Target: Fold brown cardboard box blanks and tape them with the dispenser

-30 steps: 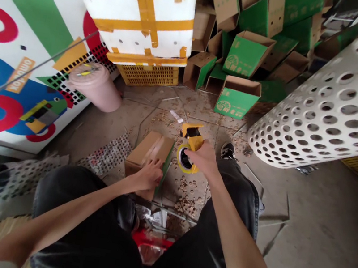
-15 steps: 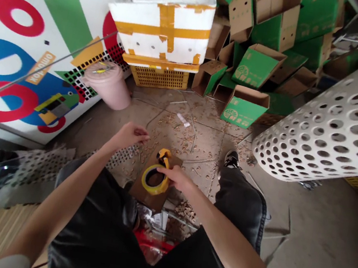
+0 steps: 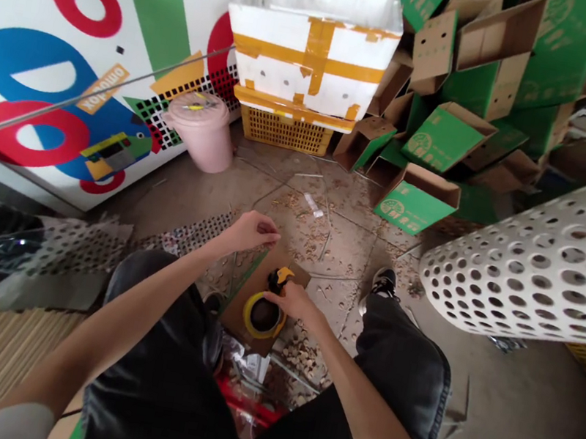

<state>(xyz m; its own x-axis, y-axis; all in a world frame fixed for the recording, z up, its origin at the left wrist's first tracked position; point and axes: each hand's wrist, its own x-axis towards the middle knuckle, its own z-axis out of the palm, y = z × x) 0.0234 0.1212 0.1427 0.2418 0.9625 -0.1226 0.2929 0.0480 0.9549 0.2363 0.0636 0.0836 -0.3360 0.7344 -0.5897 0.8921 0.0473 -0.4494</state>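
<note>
My right hand (image 3: pixel 295 301) is closed around a tape dispenser with an orange-yellow head (image 3: pixel 280 275). Its roll of yellow tape (image 3: pixel 247 314) faces up, over a small brown cardboard box (image 3: pixel 242 306) between my legs. A green side of the box shows along its left edge. My left hand (image 3: pixel 256 232) is just above the far left end of the box, thumb and fingers pinched together. Whatever may be between those fingertips is too small to make out.
A heap of green cardboard boxes (image 3: pixel 416 202) lies ahead, beside a white foam box (image 3: pixel 278 32) on a yellow crate (image 3: pixel 285 131). A pink lidded bin (image 3: pixel 206 143) stands left. A white perforated basket (image 3: pixel 544 281) is at right. Flattened cardboard (image 3: pixel 8 352) lies lower left.
The view has swung left. My left hand has come closer to the box's far end. My right hand keeps the tape dispenser, its head now turned more to the right.
</note>
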